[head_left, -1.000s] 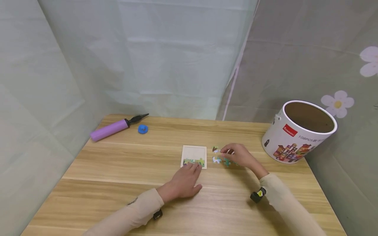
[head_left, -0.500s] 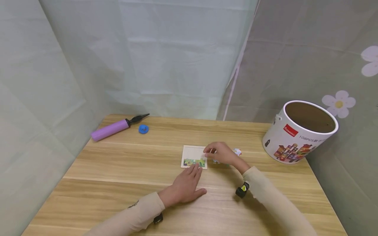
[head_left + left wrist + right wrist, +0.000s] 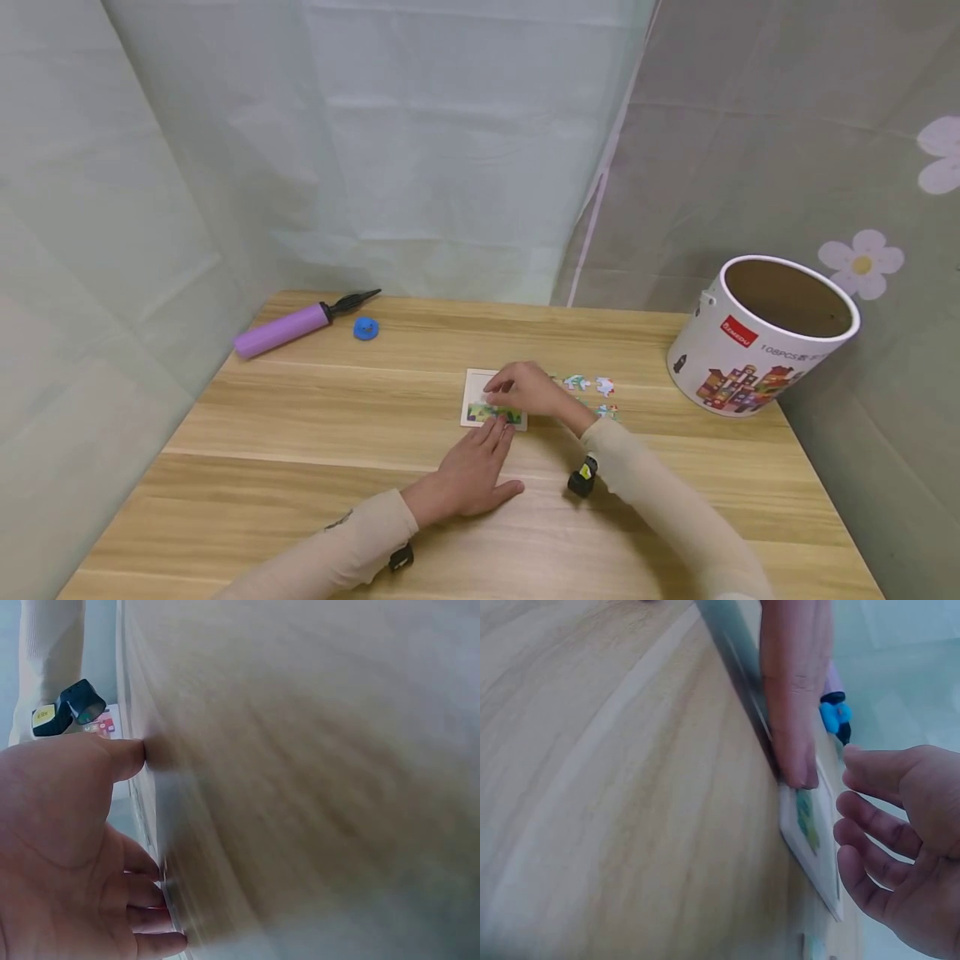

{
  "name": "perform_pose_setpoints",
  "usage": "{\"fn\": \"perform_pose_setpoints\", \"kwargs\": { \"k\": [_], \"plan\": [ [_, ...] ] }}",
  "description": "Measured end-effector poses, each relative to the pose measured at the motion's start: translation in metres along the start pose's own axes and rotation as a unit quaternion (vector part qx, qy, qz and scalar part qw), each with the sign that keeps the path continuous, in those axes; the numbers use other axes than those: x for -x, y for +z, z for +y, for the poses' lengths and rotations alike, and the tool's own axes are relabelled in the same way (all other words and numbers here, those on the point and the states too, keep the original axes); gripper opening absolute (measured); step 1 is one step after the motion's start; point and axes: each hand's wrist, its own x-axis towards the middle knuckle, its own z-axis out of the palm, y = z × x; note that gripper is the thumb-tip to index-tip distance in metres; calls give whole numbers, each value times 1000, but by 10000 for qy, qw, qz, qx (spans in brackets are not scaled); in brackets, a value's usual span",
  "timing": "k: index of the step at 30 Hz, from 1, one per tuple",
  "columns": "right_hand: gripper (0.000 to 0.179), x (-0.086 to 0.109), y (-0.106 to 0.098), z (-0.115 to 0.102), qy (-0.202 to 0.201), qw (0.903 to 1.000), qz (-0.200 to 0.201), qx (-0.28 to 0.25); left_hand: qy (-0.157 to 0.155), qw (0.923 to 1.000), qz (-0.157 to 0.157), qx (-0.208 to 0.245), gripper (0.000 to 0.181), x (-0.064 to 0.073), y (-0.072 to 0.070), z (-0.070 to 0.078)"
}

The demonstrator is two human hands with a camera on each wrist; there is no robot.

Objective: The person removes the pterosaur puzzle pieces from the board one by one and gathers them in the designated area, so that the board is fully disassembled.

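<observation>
A small square puzzle board (image 3: 476, 380) with a pale wooden frame lies mid-table, a strip of green jigsaw pieces (image 3: 480, 413) along its near side. My left hand (image 3: 471, 473) lies palm down, straight fingers resting on the board's near edge, thumb spread on the table. Over the board, my right hand (image 3: 529, 390) pinches a small pale jigsaw piece (image 3: 489, 399) between thumb and fingertips, mostly covered by them. In the right wrist view the right hand's fingers (image 3: 870, 877) are bent above the board. Loose jigsaw pieces (image 3: 576, 382) lie right of the board, some hidden by the right hand.
A large white bucket (image 3: 697, 367) with printed blocks stands at the table's right side. At the back left lie a purple hand pump (image 3: 281, 330) with a black nozzle and a small round blue object (image 3: 365, 328). Fabric curtains (image 3: 450, 167) surround the wooden table (image 3: 300, 433).
My right hand has moved left from the loose pieces to over the board, with a jigsaw piece in its fingertips. The left hand has stayed at the board's near edge.
</observation>
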Motion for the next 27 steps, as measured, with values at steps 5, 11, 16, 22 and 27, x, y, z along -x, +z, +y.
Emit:
{"fn": "perform_pose_setpoints", "kwargs": {
  "k": [5, 11, 16, 22, 27],
  "plan": [
    [15, -3, 7, -1, -157, 9998, 33, 118, -33, 9998, -125, 173, 80, 1, -5, 0],
    [14, -5, 13, -3, -213, 9993, 31, 307, 32, 9998, -31, 172, 80, 3, -6, 0],
    [13, -7, 18, -6, 56, 9998, -6, 174, 33, 9998, -48, 199, 81, 3, -6, 0],
    [8, -8, 22, -9, 292, 9995, 77, -10, 42, 9992, -86, 376, 81, 3, -5, -1],
    [6, -7, 24, -10, 435, 9983, 162, -349, 89, 9989, -67, 457, 82, 3, -6, -2]
  ]
}}
